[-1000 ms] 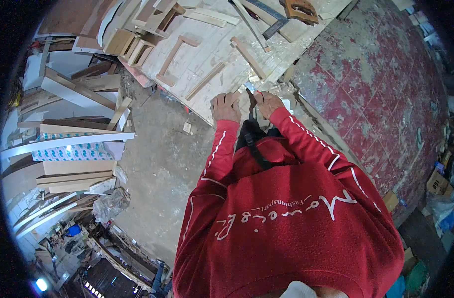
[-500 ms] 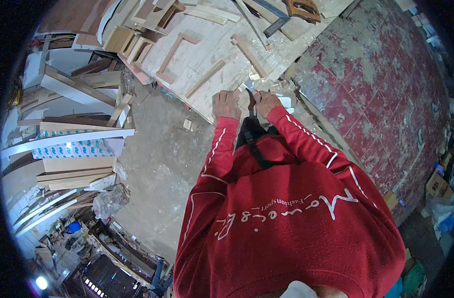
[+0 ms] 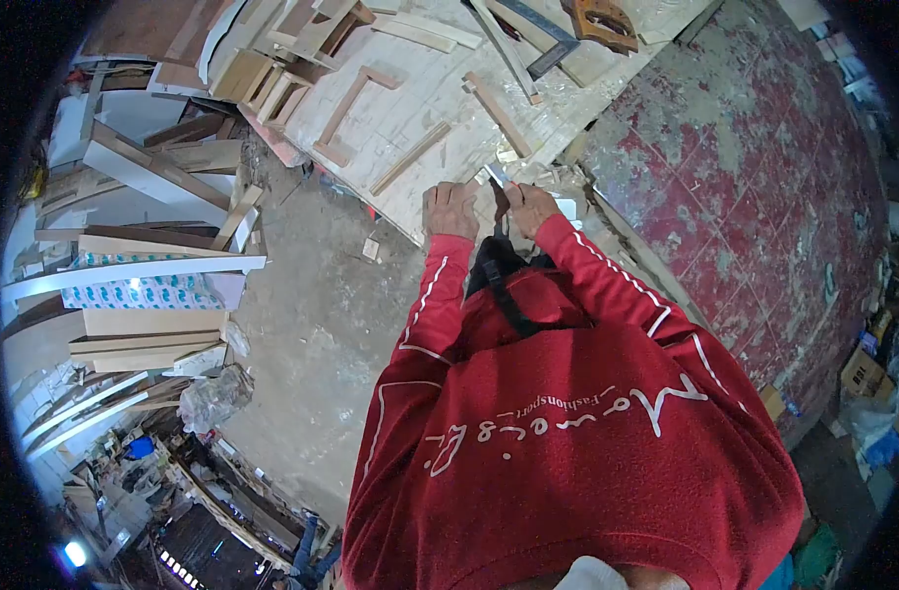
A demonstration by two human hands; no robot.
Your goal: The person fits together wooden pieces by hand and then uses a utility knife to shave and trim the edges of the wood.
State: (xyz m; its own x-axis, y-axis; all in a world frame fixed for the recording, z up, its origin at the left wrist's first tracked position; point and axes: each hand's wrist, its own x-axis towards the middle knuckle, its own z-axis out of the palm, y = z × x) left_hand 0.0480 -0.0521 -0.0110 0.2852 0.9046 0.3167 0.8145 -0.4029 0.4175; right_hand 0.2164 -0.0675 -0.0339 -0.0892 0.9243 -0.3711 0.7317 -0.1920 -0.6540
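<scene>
My left hand [image 3: 451,209] is at the near edge of the worktable [image 3: 410,108], its fingers curled and pressed together; what is under them is hidden. Beside it, my right hand [image 3: 532,206] is closed around a small tool with a shiny metal blade [image 3: 496,174]. The blade points away from me, by a small pale piece of wood [image 3: 480,178] between the hands. Its exact kind is too small to tell. Just beyond lie a thin wooden strip [image 3: 410,157] and a longer reddish strip [image 3: 497,115].
An L-shaped wooden piece [image 3: 354,113], a dark metal square [image 3: 553,57] and a handsaw with wooden handle [image 3: 605,25] lie on the worktable. Small wooden frames [image 3: 277,93] stand at its left. Boards [image 3: 154,265] are stacked on the left, across the concrete floor [image 3: 302,344].
My right hand has shifted slightly, and more of the shiny blade shows beyond it. The left hand stays nearly where it was. The whole view has tilted a little.
</scene>
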